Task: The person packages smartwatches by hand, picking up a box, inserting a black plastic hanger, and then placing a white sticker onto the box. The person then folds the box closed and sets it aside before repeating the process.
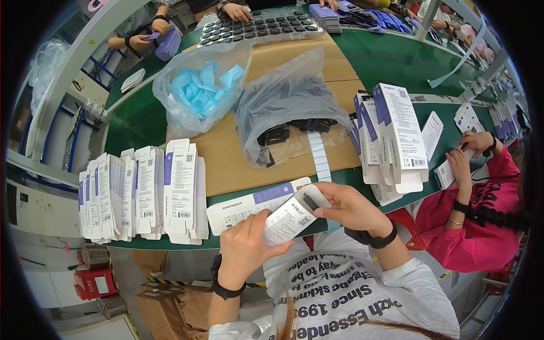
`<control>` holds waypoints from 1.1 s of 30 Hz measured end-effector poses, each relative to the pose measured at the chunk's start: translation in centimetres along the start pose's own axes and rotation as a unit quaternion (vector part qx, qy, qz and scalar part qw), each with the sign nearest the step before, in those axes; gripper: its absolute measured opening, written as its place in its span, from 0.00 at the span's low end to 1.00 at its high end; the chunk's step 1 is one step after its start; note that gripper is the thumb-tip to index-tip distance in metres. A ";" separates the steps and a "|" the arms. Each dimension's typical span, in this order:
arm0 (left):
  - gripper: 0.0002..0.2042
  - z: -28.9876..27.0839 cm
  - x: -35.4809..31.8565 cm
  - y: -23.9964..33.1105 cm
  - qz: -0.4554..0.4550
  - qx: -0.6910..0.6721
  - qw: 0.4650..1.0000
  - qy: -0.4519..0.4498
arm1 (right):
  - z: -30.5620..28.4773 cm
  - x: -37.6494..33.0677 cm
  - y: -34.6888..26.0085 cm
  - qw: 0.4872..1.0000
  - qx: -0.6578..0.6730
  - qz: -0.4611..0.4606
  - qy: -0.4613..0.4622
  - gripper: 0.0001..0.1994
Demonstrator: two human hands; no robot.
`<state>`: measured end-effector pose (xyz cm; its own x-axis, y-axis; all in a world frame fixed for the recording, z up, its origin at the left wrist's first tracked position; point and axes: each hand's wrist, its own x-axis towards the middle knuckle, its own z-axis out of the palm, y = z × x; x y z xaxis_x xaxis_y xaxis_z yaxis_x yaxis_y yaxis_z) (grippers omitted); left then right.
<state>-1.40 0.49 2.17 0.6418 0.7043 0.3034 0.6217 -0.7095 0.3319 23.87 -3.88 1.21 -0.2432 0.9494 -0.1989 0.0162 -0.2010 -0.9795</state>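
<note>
My left hand (245,246) is closed around the lower end of a small white carton (288,224), which is tilted up to the right. At the carton's upper end something dark shows inside. My right hand (354,208) grips that end between thumb and fingers; the exact contact is partly hidden. Just behind lies a flat white and purple carton (238,214) on the table's front edge. Beyond it a grey plastic bag (289,102) gapes toward me, with black parts (277,136) in its mouth. A strip of pale labels (319,156) runs from the bag toward my right hand.
Rows of flat cartons (139,192) stand at the left; more cartons (396,136) are stacked at the right. A clear bag of light-blue strips (204,88) sits behind. Farther back is a tray of black pieces (260,28). A co-worker in a pink sleeve (470,232) works at the right.
</note>
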 end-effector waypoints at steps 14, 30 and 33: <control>0.32 1.2 -1.0 0.7 -0.007 -0.041 0.999 0.019 | 0.6 0.0 0.7 0.958 -0.214 -0.139 0.133 0.14; 0.33 1.9 -5.2 0.4 -0.347 -0.277 0.895 0.044 | -2.1 -2.1 8.7 0.887 -0.365 -0.175 0.222 0.13; 0.34 2.4 -5.6 0.2 -0.352 -0.291 0.889 0.044 | -2.1 -1.8 8.7 0.891 -0.351 -0.173 0.229 0.12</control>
<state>-3.77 -3.71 -1.62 0.1330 0.9859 -0.1020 0.5017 0.0218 0.8648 26.53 -6.86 -7.06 0.0665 0.9563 0.2846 0.6594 0.1719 -0.7319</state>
